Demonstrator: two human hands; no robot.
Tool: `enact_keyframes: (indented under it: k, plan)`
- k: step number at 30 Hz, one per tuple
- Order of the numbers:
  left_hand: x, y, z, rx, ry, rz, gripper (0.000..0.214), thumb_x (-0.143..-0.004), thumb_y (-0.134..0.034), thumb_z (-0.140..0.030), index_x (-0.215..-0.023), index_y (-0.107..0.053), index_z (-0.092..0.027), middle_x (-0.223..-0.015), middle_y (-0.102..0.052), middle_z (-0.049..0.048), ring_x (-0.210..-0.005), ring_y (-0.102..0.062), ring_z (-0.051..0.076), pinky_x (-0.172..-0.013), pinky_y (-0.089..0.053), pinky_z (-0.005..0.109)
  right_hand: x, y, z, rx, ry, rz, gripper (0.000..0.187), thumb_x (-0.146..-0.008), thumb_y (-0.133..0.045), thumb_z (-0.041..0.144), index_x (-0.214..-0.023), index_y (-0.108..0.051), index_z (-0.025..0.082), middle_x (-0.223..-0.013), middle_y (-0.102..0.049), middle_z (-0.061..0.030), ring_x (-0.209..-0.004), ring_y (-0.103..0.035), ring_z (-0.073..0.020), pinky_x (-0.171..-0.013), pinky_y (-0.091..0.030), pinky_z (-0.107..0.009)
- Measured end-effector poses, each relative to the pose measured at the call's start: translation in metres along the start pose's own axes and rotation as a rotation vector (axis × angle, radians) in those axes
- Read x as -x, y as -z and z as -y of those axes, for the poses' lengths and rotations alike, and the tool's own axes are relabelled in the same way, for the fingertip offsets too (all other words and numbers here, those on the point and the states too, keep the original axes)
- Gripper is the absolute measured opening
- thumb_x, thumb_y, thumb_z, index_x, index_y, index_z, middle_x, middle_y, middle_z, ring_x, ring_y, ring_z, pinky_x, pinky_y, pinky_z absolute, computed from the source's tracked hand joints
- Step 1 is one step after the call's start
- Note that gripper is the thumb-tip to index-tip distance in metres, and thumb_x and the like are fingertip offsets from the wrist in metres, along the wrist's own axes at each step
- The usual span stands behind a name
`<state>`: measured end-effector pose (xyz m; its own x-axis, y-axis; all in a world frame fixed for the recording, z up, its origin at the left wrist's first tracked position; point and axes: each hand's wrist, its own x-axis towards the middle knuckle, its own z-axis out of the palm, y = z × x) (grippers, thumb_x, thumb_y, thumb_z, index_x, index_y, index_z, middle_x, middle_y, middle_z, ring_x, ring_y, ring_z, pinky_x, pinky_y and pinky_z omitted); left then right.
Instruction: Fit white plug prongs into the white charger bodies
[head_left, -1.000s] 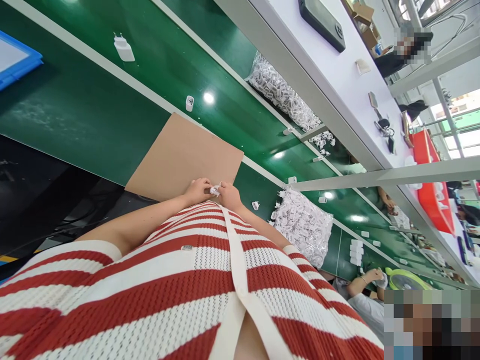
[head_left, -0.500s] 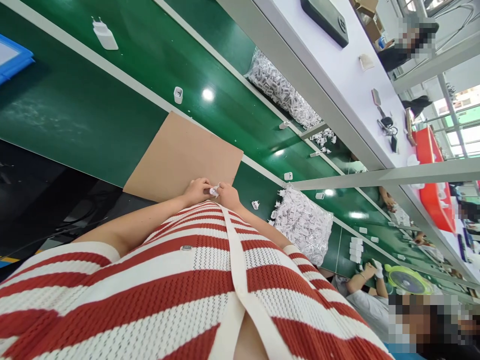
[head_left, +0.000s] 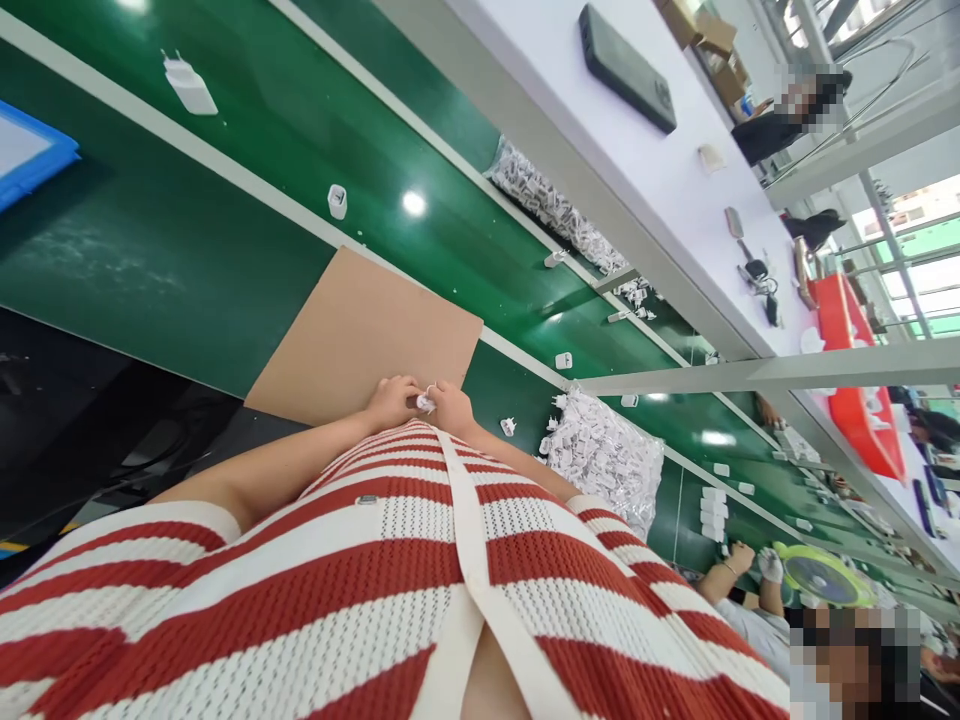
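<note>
Close in front of the striped top, my left hand (head_left: 394, 403) and my right hand (head_left: 454, 410) meet with fingers closed around a small white plug piece (head_left: 425, 402). Fingers cover much of the piece, so its details are unclear. Beneath and beyond the hands lies a flat brown cardboard sheet (head_left: 367, 325) on the green bench. Right of my right hand rests a loose white plug piece (head_left: 508, 427). Farther right sits a clear plastic bag (head_left: 600, 455) full of white plug pieces.
White chargers (head_left: 189, 85) stand spaced along the green conveyor belt (head_left: 262, 160). A second bag of plug pieces (head_left: 555, 195) lies beyond it. A grey post (head_left: 675, 378) crosses at right under a white shelf bearing a phone (head_left: 627, 68). A co-worker's hand (head_left: 742, 556) and a green fan (head_left: 821, 575) are lower right.
The view has shifted slightly. Chargers on the belt appear a little left and lower. Both hands stay together on the small white piece, with the fingers slightly rearranged.
</note>
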<state>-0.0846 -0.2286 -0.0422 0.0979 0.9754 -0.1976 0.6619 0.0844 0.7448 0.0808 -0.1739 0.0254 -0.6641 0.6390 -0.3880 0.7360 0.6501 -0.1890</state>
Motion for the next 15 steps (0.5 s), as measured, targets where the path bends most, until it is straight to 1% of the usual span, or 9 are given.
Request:
enact_keyframes:
  k: [3, 6, 10, 12, 13, 15]
  plan:
    - [-0.002, 0.006, -0.006, -0.029, -0.012, 0.031, 0.02, -0.082, -0.067, -0.04, -0.093, -0.074, -0.024, -0.106, -0.069, 0.0054, -0.104, -0.061, 0.027, -0.091, -0.039, 0.042, 0.001, -0.005, -0.001, -0.011, 0.0, -0.023, 0.017, -0.091, -0.056, 0.02, -0.102, -0.069, 0.019, -0.104, -0.065, -0.0066, -0.095, -0.058, -0.0186, -0.077, -0.04, -0.027]
    - [-0.005, 0.011, -0.01, -0.066, -0.021, 0.051, 0.018, -0.082, -0.066, -0.039, -0.089, -0.072, -0.023, -0.102, -0.069, 0.0068, -0.103, -0.062, 0.027, -0.088, -0.041, 0.041, 0.0, -0.007, -0.002, -0.011, -0.007, -0.065, 0.018, -0.089, -0.057, 0.018, -0.102, -0.07, 0.018, -0.106, -0.066, -0.0073, -0.097, -0.059, -0.0191, -0.083, -0.039, -0.029]
    - [-0.004, 0.019, -0.013, -0.105, -0.054, 0.084, 0.014, -0.081, -0.066, -0.037, -0.085, -0.072, -0.025, -0.098, -0.069, 0.0071, -0.095, -0.065, 0.027, -0.083, -0.044, 0.039, 0.002, -0.009, -0.001, -0.025, -0.002, -0.106, 0.019, -0.086, -0.062, 0.018, -0.103, -0.071, 0.019, -0.107, -0.069, -0.0082, -0.1, -0.061, -0.0214, -0.088, -0.043, -0.031]
    - [-0.005, 0.026, -0.011, -0.111, -0.072, 0.086, 0.013, -0.081, -0.067, -0.036, -0.087, -0.074, -0.027, -0.098, -0.07, 0.0062, -0.093, -0.066, 0.026, -0.083, -0.045, 0.038, 0.008, -0.012, -0.002, -0.064, -0.012, -0.154, 0.031, -0.087, -0.065, 0.022, -0.118, -0.069, 0.019, -0.114, -0.069, -0.0105, -0.107, -0.062, -0.0236, -0.091, -0.046, -0.032]
    - [-0.007, 0.031, -0.01, -0.111, -0.076, 0.077, 0.013, -0.082, -0.067, -0.036, -0.089, -0.075, -0.028, -0.099, -0.07, 0.0057, -0.093, -0.067, 0.026, -0.084, -0.046, 0.038, 0.013, -0.015, -0.002, -0.111, -0.039, -0.209, 0.04, -0.089, -0.065, 0.025, -0.128, -0.065, 0.019, -0.121, -0.067, -0.0125, -0.113, -0.061, -0.0248, -0.095, -0.047, -0.034]
    - [-0.018, 0.043, -0.005, -0.106, -0.064, 0.036, 0.016, -0.085, -0.065, -0.037, -0.094, -0.076, -0.03, -0.103, -0.071, 0.0049, -0.097, -0.067, 0.025, -0.088, -0.046, 0.038, 0.027, -0.019, -0.003, -0.233, -0.164, -0.361, 0.055, -0.092, -0.064, 0.032, -0.145, -0.054, 0.019, -0.136, -0.061, -0.0171, -0.126, -0.057, -0.0274, -0.103, -0.047, -0.039]
